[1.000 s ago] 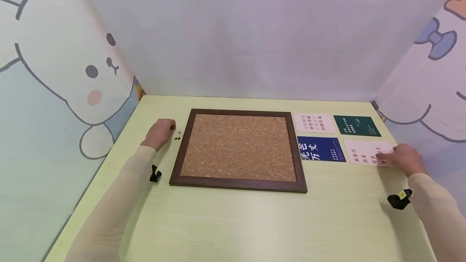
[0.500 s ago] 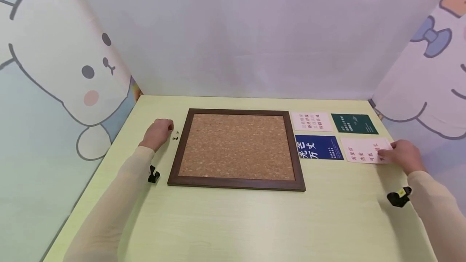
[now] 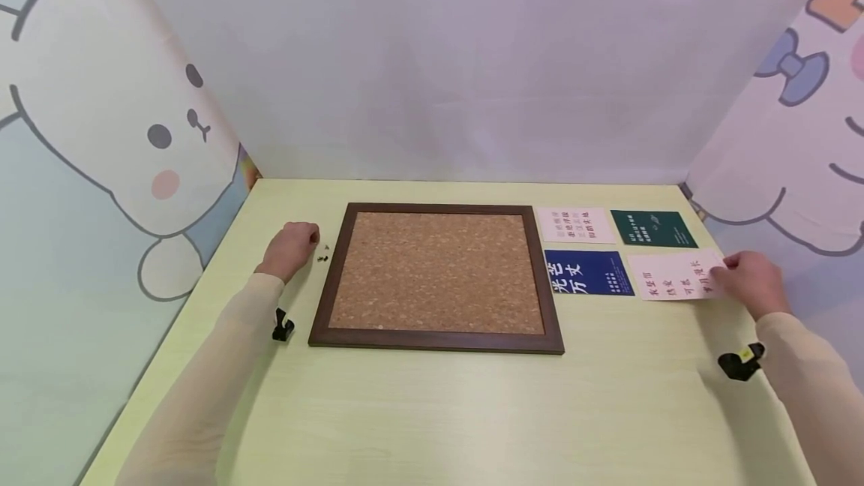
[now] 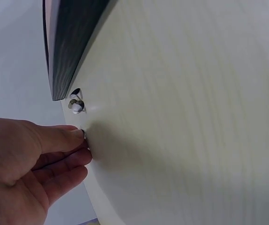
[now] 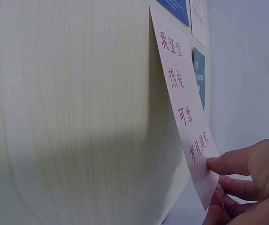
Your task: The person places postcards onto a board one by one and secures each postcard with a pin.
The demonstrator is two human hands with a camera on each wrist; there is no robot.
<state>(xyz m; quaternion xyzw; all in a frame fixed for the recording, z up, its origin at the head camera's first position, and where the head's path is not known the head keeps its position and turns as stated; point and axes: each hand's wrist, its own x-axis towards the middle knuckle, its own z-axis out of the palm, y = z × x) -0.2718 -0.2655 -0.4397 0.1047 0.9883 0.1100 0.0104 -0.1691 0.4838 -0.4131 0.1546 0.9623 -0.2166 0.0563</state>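
My right hand (image 3: 752,283) pinches the right end of a pink card (image 3: 675,274) with red characters. In the right wrist view that end of the card (image 5: 183,108) is raised off the table, with the thumb on its printed face and fingers behind. My left hand (image 3: 290,250) is at the far left, beside a few small thumbtacks (image 3: 322,257). Thumb and forefinger there pinch a thumbtack (image 4: 83,134), mostly hidden by the fingertips. Between the hands lies a cork board (image 3: 437,272) in a dark brown frame.
Flat on the table right of the board lie a blue card (image 3: 594,273), another pink card (image 3: 576,226) and a dark green card (image 3: 653,229). Behind the pale table (image 3: 432,411) stands a plain white wall (image 3: 432,66), and printed cartoon panels (image 3: 81,171) flank it.
My right hand has lifted the right end of the pink card slightly off the table. The left hand has stayed by the thumbtacks. The head view has shifted slightly.
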